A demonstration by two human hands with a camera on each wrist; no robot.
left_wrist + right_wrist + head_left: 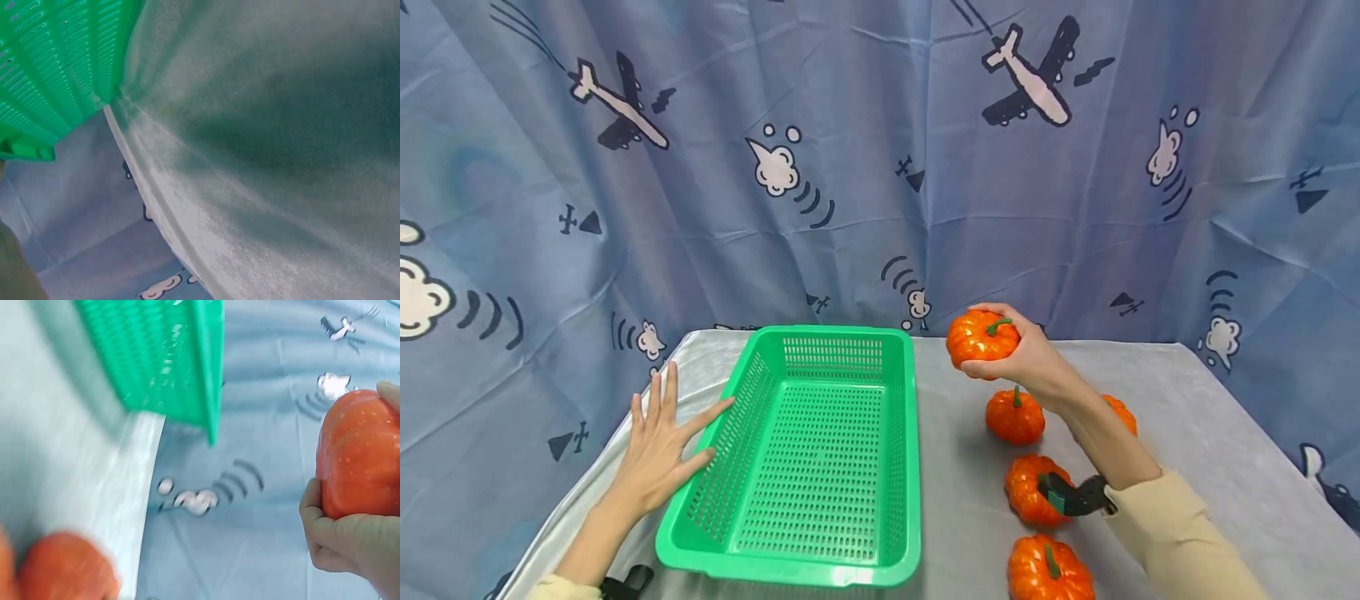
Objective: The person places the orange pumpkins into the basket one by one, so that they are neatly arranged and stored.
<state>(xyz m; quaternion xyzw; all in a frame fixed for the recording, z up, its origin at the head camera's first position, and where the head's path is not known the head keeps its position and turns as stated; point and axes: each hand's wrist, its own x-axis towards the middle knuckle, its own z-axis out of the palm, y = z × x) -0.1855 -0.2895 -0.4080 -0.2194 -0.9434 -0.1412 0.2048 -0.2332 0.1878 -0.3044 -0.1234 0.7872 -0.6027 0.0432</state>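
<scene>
A small orange pumpkin (979, 340) with a green stem is held in my right hand (1017, 358), raised above the table to the right of the green basket. Thumb and fingers wrap round its sides, as the right wrist view also shows for the pumpkin (362, 456). My left hand (658, 450) lies with spread, straight fingers along the left side of the green plastic basket (912, 467); its thumb and index fingertip reach the rim. No pumpkin shows inside the basket. The left wrist view shows the basket's slotted side (69, 69) but not the fingers.
Several more pumpkins stand right of the basket: one below my right hand (1015, 417), one beside the wrist strap (1033, 492), one at the front (1049, 571), and one partly hidden behind the forearm (1122, 412). A patterned blue curtain (850, 250) hangs behind the table (1165, 400).
</scene>
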